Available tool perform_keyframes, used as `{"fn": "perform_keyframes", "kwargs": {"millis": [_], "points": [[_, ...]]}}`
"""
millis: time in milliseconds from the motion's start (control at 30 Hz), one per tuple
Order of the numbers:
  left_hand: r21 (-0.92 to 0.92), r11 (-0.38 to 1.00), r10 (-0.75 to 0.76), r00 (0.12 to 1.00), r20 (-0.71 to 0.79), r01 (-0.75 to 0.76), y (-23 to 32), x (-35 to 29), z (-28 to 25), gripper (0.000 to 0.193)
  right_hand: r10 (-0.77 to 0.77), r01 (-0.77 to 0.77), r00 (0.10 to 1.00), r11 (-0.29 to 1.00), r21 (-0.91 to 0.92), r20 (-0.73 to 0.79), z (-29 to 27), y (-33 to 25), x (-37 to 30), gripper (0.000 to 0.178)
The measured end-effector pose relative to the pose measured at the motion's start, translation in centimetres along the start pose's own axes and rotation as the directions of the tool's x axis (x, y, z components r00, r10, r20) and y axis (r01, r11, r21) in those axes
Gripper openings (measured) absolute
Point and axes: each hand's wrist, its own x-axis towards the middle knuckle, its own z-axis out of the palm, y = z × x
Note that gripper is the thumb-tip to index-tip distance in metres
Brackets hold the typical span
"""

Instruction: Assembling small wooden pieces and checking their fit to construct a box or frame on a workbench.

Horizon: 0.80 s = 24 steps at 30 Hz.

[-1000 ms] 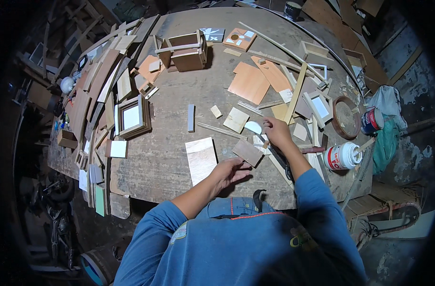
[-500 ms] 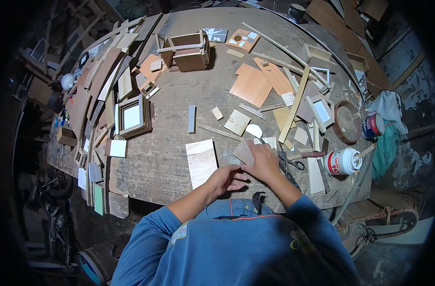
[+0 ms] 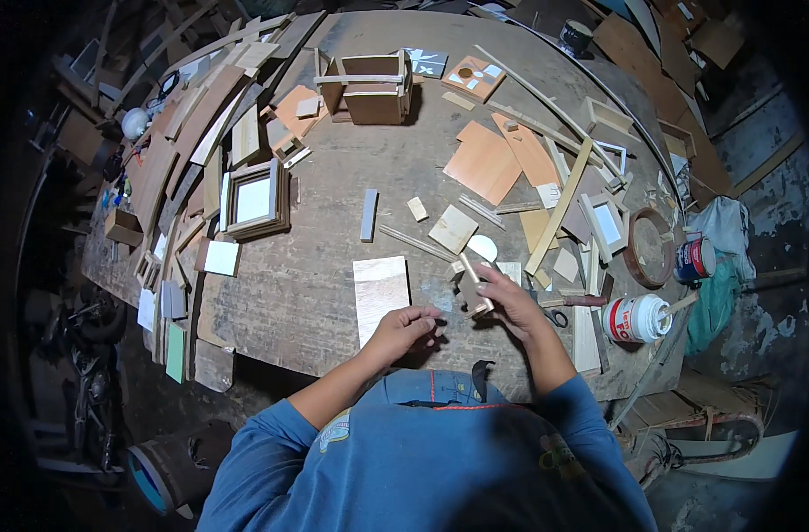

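Note:
My right hand (image 3: 513, 309) grips a small wooden box-like piece (image 3: 472, 285) with pale strip edges, tilted above the table; the fingers cover part of it. To its left, my left hand (image 3: 406, 332) is loosely curled with its fingers apart and holds nothing that I can see. It overlaps the lower right corner of a pale plywood rectangle (image 3: 379, 288). Beyond the box piece lie a square wooden block (image 3: 453, 229) and a white disc (image 3: 483, 247). Thin wooden strips (image 3: 418, 243) lie to the left of it.
Scissors (image 3: 557, 317), a white glue tub (image 3: 635, 319) with a stick, and a paint can (image 3: 693, 260) are at the right. A larger wooden box (image 3: 369, 93) stands at the back. Stacked frames (image 3: 255, 202) and many boards (image 3: 196, 133) line the left side.
My right hand has tilted the piece up, showing its edge strips, and moved away from my left hand. My left hand has come off the piece. The whole view has shifted slightly.

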Motion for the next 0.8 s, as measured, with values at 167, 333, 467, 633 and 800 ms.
{"fn": "perform_keyframes", "kwargs": {"millis": [167, 333, 467, 633, 800], "points": [[0.009, 0.998, 0.058, 0.997, -0.041, -0.058, 1.1, 0.1, 0.4, 0.026, 0.088, -0.122, 0.991, 0.912, 0.39, 0.104, -0.3, -0.7, -0.9, 0.061], [0.039, 0.974, 0.224, 0.974, -0.002, -0.224, 1.5, 0.7, 0.6, 0.025, 0.011, -0.081, 0.99, 0.862, 0.5, 0.141, -0.5, 0.1, -0.4, 0.064], [0.076, 0.942, 0.329, 0.944, -0.017, -0.327, 1.8, 0.9, 0.1, 0.025, -0.056, -0.029, 0.988, 0.851, 0.524, 0.147, -0.9, 0.4, 0.4, 0.066], [0.522, 0.75, 0.594, 0.76, -0.263, -0.406, 2.5, 0.1, -2.4, 0.022, -0.003, -0.069, 0.992, 0.821, 0.567, 0.124, -1.5, -0.1, 1.2, 0.062], [0.686, 0.591, 0.767, 0.557, -0.317, -0.424, 1.1, 0.2, -6.4, 0.027, 0.006, -0.099, 0.988, 0.795, 0.599, 0.156, -2.6, -0.6, 4.7, 0.05]]}}
